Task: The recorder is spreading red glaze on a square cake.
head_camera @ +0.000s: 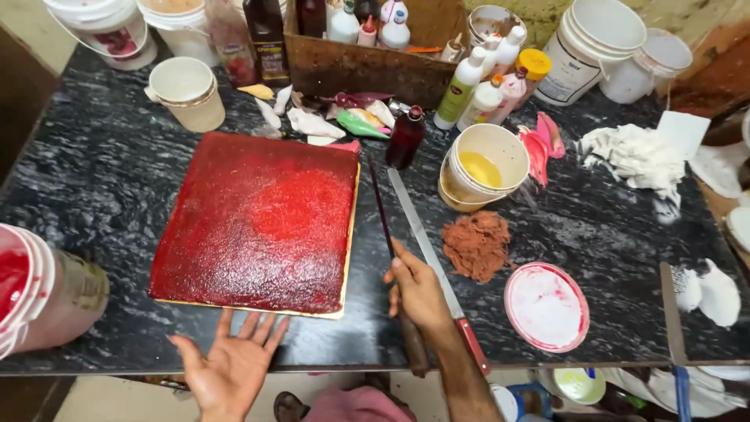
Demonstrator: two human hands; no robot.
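Your right hand (418,291) has its fingers (398,270) curled closed around the dark handle of a long narrow spatula (380,205), whose red-smeared blade reaches up the counter just beside the right edge of the cake. Your left hand (230,363) is spread wide and holds nothing; its fingertips (250,327) lie at the near edge of the gold board (344,258) under the square red-glazed cake (258,223).

A long serrated knife (426,250) with a red handle lies on the counter right next to your right hand, its blade running almost parallel to the spatula. That is my main worry: with the two tools so close, a sideways move of the wrist could catch the knife edge, or knock it off the front edge of the counter, where its handle already overhangs. The glaze looks wet and glossy, so I judge that a careless brush from the spatula or from your left fingers would mar it. A small dark red bottle (405,137) stands close to the spatula tip and could be tipped over.

The counter (94,180) is black marble with white veins, and crowded: a tub of yellow liquid (484,166), a heap of brown crumbs (476,244), a red-rimmed lid (546,306), piping bags, squeeze bottles, a wooden crate (367,66) and white buckets along the back.
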